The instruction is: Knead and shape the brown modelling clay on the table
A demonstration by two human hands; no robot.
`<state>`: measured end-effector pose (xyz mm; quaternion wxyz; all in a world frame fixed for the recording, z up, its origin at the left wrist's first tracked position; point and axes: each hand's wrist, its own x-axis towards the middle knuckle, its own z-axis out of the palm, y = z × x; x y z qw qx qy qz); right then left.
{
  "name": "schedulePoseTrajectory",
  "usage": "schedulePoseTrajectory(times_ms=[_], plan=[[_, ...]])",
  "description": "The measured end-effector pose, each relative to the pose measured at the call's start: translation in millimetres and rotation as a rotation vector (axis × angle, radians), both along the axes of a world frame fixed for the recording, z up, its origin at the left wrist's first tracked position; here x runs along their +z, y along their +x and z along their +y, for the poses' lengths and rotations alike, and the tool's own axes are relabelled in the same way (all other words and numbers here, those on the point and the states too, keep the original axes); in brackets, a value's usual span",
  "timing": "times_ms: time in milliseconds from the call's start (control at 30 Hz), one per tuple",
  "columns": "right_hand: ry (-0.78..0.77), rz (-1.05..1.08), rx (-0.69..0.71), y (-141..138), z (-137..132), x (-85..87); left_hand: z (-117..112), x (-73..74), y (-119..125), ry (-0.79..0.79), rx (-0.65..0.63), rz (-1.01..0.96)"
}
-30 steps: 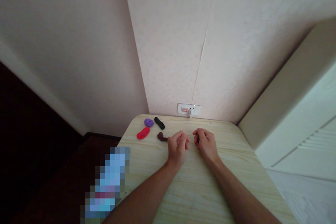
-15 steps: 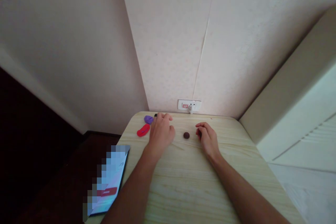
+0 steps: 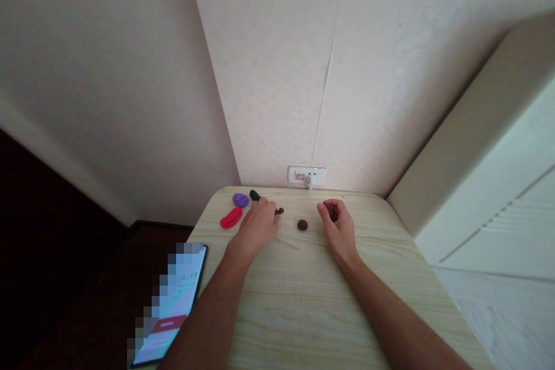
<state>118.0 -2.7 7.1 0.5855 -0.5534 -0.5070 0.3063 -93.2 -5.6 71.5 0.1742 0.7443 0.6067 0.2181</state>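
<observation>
1. Well, at back left on your table (image 3: pixel 329 312) lie a red lump (image 3: pixel 231 218), purple lump (image 3: pixel 240 200) and black piece (image 3: pixel 255 195).
2. Your left hand (image 3: pixel 256 226) pinches a brown strip (image 3: pixel 280 211).
3. A brown ball (image 3: pixel 302 225) rests between your hands.
4. Your right hand (image 3: pixel 340 235) curls around a brown lump (image 3: pixel 333 211).

The dark-brown modelling-clay ball (image 3: pixel 302 225) lies round and smooth; a brown clay strip (image 3: pixel 280 211) protrudes, partly covered, at its ten o'clock, a half-hidden brown clay lump (image 3: pixel 333 212) at its two.

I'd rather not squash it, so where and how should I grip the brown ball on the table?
Pinch the brown ball lightly across its opposite sides, probably from above: it's small and rounded, and sits apart between the left hand and the right hand.
</observation>
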Motion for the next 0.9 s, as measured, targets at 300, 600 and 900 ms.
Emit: schedulePoseTrajectory(times_ms=[300, 600, 900], plan=[[-0.019, 0.131, 0.035, -1, 2, -2.7, 47, -40.5, 39, 0.096, -0.065, -0.604], [-0.131, 0.551, 0.164, -2, 6, 7.3, 32, -57.3, 28, 0.254, -0.021, -0.594], [-0.276, 0.693, 0.271, -1, 2, 18.5, 23, -57.8, 30, 0.296, -0.016, -0.464]])
